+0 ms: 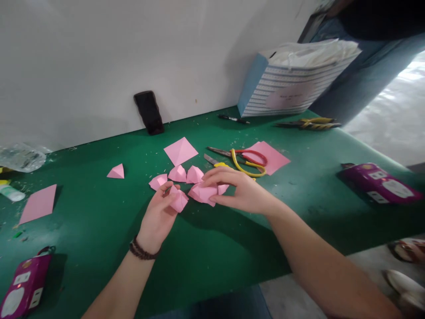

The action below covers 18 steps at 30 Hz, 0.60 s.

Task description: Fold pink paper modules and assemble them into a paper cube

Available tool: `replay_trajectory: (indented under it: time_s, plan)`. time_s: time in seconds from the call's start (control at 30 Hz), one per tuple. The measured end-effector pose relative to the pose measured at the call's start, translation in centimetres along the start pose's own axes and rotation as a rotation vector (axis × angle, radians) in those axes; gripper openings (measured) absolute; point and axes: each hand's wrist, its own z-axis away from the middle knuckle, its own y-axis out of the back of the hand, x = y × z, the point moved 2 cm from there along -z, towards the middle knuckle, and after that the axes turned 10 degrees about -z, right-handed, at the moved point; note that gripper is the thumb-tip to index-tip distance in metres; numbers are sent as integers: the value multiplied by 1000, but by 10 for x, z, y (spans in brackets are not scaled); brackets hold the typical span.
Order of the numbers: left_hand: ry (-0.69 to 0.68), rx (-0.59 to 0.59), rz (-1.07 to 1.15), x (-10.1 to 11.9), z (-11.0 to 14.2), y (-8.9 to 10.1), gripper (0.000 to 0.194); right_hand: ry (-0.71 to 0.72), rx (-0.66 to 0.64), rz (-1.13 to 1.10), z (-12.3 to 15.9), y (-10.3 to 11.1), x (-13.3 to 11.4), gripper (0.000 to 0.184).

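Observation:
Between the thumb and fingers of my left hand point(159, 212) is a folded pink paper piece point(179, 199), held just above the green table. My right hand point(235, 188) closes its thumb and fingers on another pink paper piece point(203, 194), to the right of the first. Behind them lie more folded pink pieces, a left one point(158, 181), a middle one point(178, 173) and a right one point(194, 174). Part of a further pink piece point(222, 189) shows under my right hand. A creased pink square point(181, 151) rests farther back.
Red-and-yellow-handled scissors point(245, 161) lie on pink sheets point(274, 157), near a yellow-handled tool point(215, 162). A phone point(149, 113) leans on the wall. A striped bag point(288, 84), pen point(234, 118), pliers point(307, 124) and purple devices point(381, 182) stand around the green table point(206, 252).

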Motion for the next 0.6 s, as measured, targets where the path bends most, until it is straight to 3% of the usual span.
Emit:
replay_trajectory:
  time_s: [0.2,0.6]
  plan:
    - [-132,-17,-174,-3,2,-1,34,-6,-140,-87,3,-5,-8,33]
    - [-290,54,-411,-3,8,-6,35,2,-169,27,4,-8,-9,26]
